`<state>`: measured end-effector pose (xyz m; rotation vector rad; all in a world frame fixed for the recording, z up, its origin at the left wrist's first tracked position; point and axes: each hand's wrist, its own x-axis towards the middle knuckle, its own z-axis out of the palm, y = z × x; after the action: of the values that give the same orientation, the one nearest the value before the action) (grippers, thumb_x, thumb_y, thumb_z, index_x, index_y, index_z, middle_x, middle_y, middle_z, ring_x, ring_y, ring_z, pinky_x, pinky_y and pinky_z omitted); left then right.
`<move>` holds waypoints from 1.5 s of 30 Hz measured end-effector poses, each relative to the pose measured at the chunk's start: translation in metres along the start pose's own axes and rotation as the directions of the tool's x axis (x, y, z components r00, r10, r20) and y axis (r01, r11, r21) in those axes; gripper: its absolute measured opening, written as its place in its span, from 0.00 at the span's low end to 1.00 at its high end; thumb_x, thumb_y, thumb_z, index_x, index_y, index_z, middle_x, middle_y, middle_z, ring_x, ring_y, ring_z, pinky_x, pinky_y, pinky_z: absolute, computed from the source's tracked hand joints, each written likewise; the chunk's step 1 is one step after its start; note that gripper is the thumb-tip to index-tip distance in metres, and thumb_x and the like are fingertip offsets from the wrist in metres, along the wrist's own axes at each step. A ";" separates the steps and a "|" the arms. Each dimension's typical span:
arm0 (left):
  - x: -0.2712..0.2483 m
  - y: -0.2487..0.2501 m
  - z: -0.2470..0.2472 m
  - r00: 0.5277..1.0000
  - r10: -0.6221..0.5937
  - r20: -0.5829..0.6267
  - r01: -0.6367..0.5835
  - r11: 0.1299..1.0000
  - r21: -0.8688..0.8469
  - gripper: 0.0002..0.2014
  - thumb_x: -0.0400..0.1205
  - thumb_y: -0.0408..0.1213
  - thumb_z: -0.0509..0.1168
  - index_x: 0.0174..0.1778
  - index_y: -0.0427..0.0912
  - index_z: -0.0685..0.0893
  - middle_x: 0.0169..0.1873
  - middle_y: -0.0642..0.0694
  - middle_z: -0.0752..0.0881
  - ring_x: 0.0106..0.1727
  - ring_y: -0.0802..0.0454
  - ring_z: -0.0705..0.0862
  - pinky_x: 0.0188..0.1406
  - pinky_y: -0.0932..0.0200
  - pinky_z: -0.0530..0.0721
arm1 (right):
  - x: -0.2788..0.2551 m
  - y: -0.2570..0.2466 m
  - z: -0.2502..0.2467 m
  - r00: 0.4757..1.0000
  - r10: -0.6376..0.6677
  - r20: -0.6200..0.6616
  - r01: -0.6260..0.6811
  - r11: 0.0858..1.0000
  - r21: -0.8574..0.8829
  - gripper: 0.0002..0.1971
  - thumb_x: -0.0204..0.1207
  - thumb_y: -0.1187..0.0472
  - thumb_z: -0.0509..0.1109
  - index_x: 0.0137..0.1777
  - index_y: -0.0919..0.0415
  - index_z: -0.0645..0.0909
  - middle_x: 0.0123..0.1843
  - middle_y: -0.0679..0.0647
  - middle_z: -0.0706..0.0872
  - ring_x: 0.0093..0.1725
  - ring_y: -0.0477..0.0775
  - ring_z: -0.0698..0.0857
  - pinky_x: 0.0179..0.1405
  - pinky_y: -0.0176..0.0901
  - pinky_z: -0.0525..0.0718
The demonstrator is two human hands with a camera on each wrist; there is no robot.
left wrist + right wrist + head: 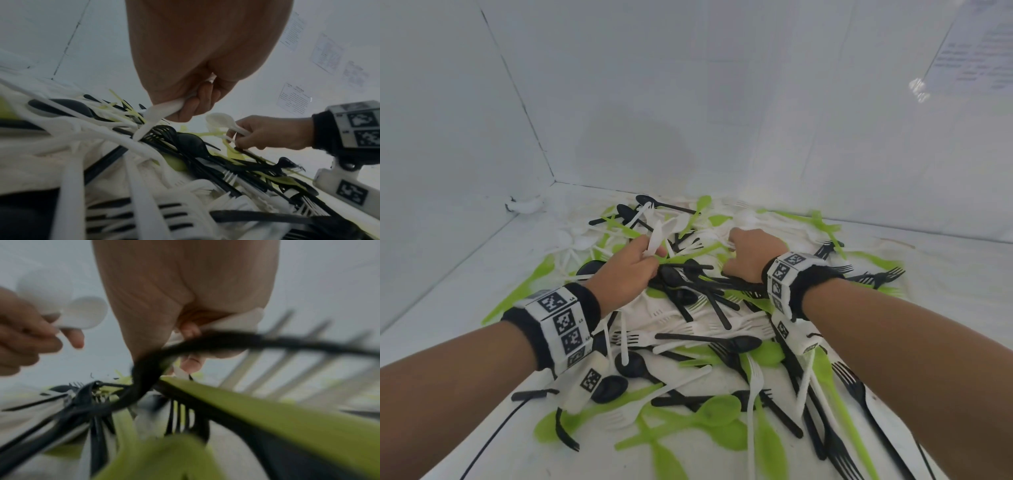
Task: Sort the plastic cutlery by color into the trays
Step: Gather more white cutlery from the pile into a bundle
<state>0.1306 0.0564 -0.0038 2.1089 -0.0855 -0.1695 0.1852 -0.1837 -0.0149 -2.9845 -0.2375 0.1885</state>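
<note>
White, black and green cutlery [709, 342] is heaped all over the white worktop [448, 308], thickest toward the back wall. Left hand [625, 270] has its fingers curled round a white knife [654, 240], lifted a bit off the heap. Right hand [751, 253], further right over the middle, pinches a white spoon [221, 121] by the handle. No trays in view.

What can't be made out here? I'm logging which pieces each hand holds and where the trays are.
- Trays: none show in any view.
- Right hand: the head view hides its fingers behind the hand; the left wrist view shows white spoons, count unclear.
- Right wrist view: motion blur smears everything.
- Left hand: holds white pieces; the palm covers their handles.
</note>
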 end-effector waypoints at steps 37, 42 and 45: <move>-0.035 -0.047 -0.055 0.955 0.021 0.295 -0.222 0.712 0.666 0.17 0.84 0.56 0.68 0.52 0.44 0.84 0.48 0.50 0.85 0.50 0.48 0.83 0.51 0.50 0.81 | -0.035 -0.101 0.007 0.989 0.054 0.134 -0.109 0.888 0.447 0.17 0.88 0.55 0.56 0.40 0.63 0.73 0.41 0.58 0.81 0.36 0.55 0.77 0.37 0.47 0.73; -0.045 -0.056 -0.074 0.989 0.102 0.110 -0.145 0.824 0.548 0.09 0.87 0.45 0.64 0.55 0.44 0.85 0.47 0.56 0.85 0.50 0.54 0.84 0.49 0.56 0.81 | -0.047 -0.113 0.014 0.828 -0.015 0.561 -0.490 0.470 0.735 0.15 0.87 0.67 0.53 0.38 0.59 0.70 0.23 0.55 0.74 0.18 0.50 0.68 0.17 0.33 0.64; -0.055 -0.063 -0.085 0.999 0.029 0.031 -0.040 0.882 0.470 0.07 0.87 0.41 0.63 0.56 0.47 0.85 0.47 0.68 0.82 0.52 0.63 0.82 0.46 0.66 0.75 | -0.045 -0.112 0.018 0.822 0.011 0.570 -0.570 0.023 0.821 0.16 0.85 0.67 0.52 0.34 0.56 0.66 0.18 0.47 0.69 0.12 0.44 0.63 0.12 0.29 0.61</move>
<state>0.0886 0.1680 -0.0100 2.5919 -0.1955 -0.1635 0.1222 -0.0791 -0.0104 -1.4256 0.4126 0.7159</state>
